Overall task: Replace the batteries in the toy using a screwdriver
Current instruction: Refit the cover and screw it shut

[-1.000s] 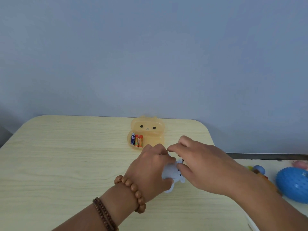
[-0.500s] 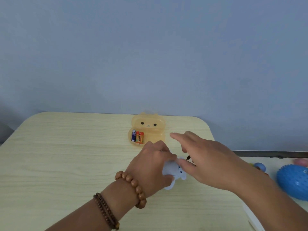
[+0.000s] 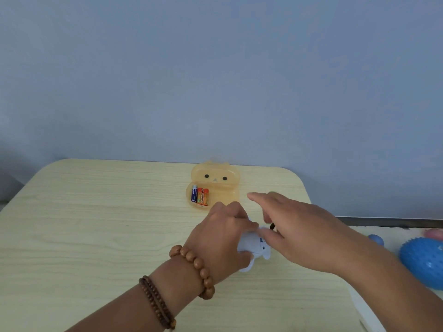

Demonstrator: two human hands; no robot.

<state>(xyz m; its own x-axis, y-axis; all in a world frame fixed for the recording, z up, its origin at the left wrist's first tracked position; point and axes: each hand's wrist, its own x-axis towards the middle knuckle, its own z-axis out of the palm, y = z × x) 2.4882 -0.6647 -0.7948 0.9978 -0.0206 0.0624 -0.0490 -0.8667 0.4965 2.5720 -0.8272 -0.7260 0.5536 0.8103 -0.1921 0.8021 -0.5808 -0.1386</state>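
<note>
A small pale blue toy [image 3: 251,244] lies on the wooden table [image 3: 96,224], gripped by my left hand [image 3: 220,238], which wears bead bracelets at the wrist. My right hand [image 3: 304,236] hovers over the toy's right side with the thumb at the toy and the index finger stretched out. A short dark piece of the screwdriver [image 3: 272,226] shows under its curled fingers; the rest is hidden. Behind the hands stands an open orange bear-faced box [image 3: 225,195] holding three batteries [image 3: 200,195], one blue and two orange.
The table's back edge meets a blue-grey wall. Off the table's right edge sit a blue spiky ball [image 3: 422,262], a small blue ball [image 3: 376,239] and a pink object [image 3: 435,233]. The left half of the tabletop is bare wood.
My right hand has lifted slightly and shifted right, its index finger now stretched out toward the box. My left hand keeps its grip on the toy.
</note>
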